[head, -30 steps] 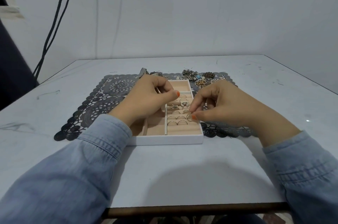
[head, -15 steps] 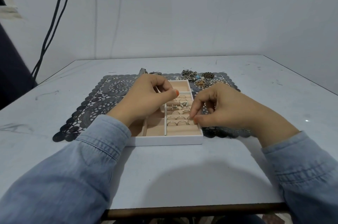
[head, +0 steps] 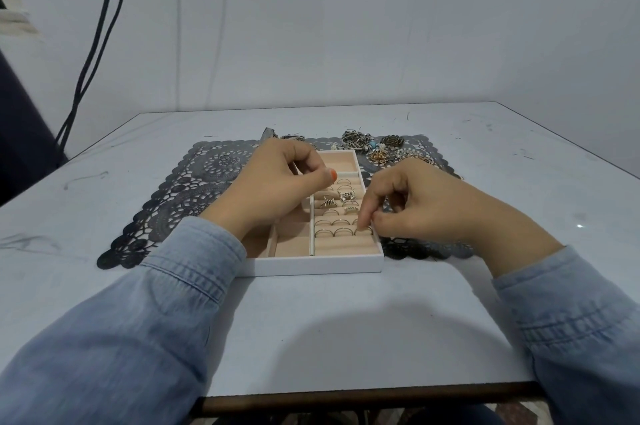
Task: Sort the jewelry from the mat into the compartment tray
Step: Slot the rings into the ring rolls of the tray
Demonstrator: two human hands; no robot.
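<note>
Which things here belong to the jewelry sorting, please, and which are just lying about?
In the job: tray, mat, jewelry pile, slotted rings, and the ring that the right hand pinches.
Lying about: cables, table.

plain room: bare wall (head: pixel 346 26), scuffed table (head: pixel 346 327)

text | I read none legible | banded ring (head: pixel 350 208) in tray (head: pixel 311 265), just beyond thin ring (head: pixel 369 229) that right hand (head: pixel 415 208) pinches: marks too small (letters or pattern, can't tell)
</note>
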